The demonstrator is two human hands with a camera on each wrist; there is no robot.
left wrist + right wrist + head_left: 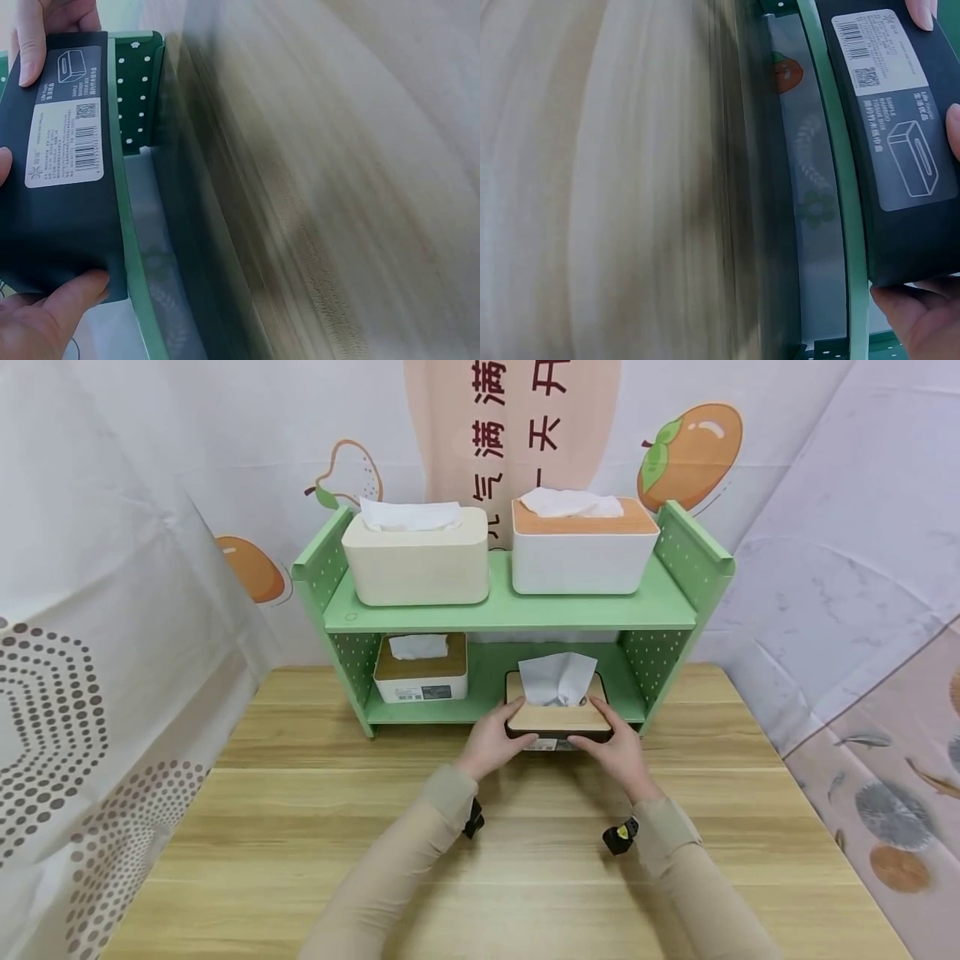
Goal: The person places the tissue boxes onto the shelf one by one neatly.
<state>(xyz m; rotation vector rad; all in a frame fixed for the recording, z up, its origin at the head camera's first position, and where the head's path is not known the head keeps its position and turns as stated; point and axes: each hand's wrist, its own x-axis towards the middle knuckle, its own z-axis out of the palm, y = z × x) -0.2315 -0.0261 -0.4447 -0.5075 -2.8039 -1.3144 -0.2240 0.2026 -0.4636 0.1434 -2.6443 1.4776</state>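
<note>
A black tissue box (pixel 558 720) with a light wooden lid and a white tissue standing out of its slot is at the right front of the green rack's lower shelf. My left hand (pixel 495 739) grips its left end, thumb along the front face. At the opposite end my right hand (pixel 617 752) holds it the same way. The left wrist view shows the box's black front (pixel 67 217) with a barcode label, close over the green shelf edge. In the right wrist view that label (pixel 896 112) also carries a line drawing of a box.
On the lower shelf's left stands a white tissue box with a brown lid (pixel 422 672). Above, a cream tissue box (pixel 416 560) and a white one with an orange-brown lid (pixel 585 552) occupy the upper shelf (pixel 517 614). The rack stands at the back of the wooden table (pixel 540 893).
</note>
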